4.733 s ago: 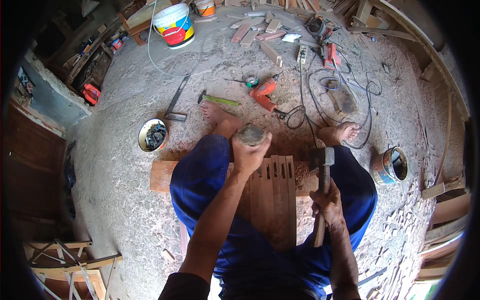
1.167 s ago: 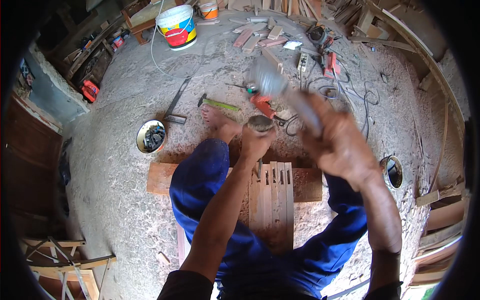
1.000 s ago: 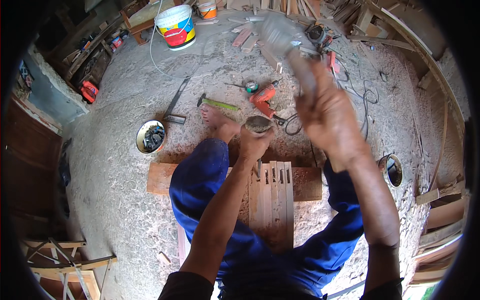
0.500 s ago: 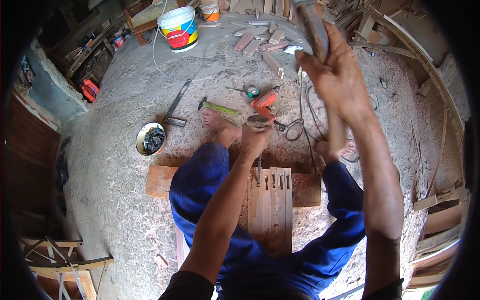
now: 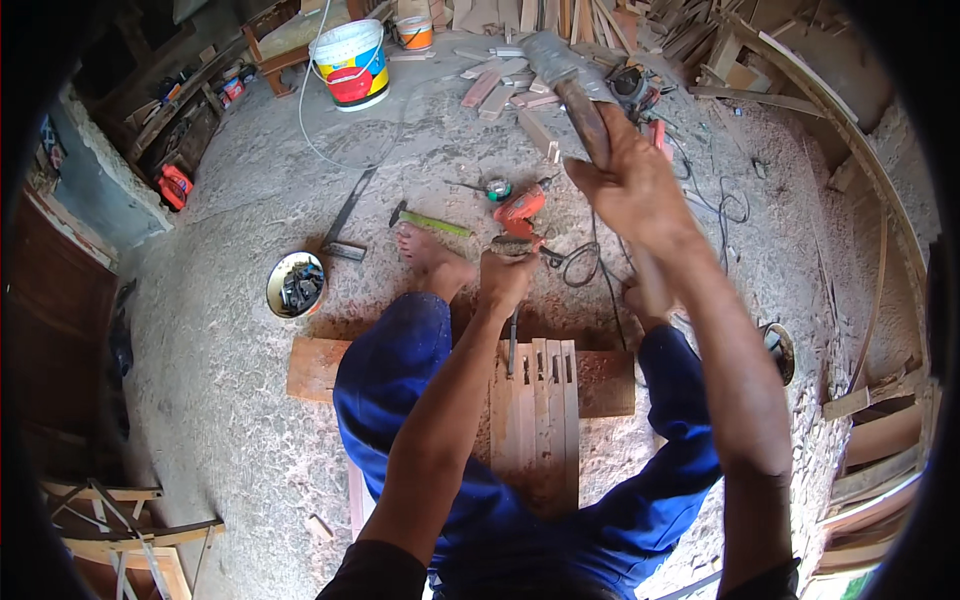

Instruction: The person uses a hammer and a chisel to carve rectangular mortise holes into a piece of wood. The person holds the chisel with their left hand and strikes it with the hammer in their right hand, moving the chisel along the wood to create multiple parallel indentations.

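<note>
My left hand (image 5: 506, 280) is wrapped round the handle of a chisel (image 5: 513, 340), held upright. Its blade tip meets the slotted end of several pale wooden strips (image 5: 527, 425) lying side by side between my legs. Short dark slots are cut in the strips near their far ends. Raised on the right, my right hand (image 5: 640, 185) is closed round a mallet (image 5: 580, 105) with a grey, blurred head pointing up and away. Part of a pale shaft shows below that hand. Under the strips, a thick reddish board (image 5: 607, 383) lies crosswise.
Beyond my feet lie an orange power drill (image 5: 520, 208) with a looped cord, a green-handled hammer (image 5: 432, 222) and a try square (image 5: 348, 225). A tin of dark bits (image 5: 297, 287) stands left. Farther off are a large bucket (image 5: 350, 65) and wood offcuts (image 5: 495, 90).
My right hand and the mallet have moved down and left, with the mallet's head tilting farther left. My left hand still holds the chisel on the strips. The whole view has shifted slightly.
</note>
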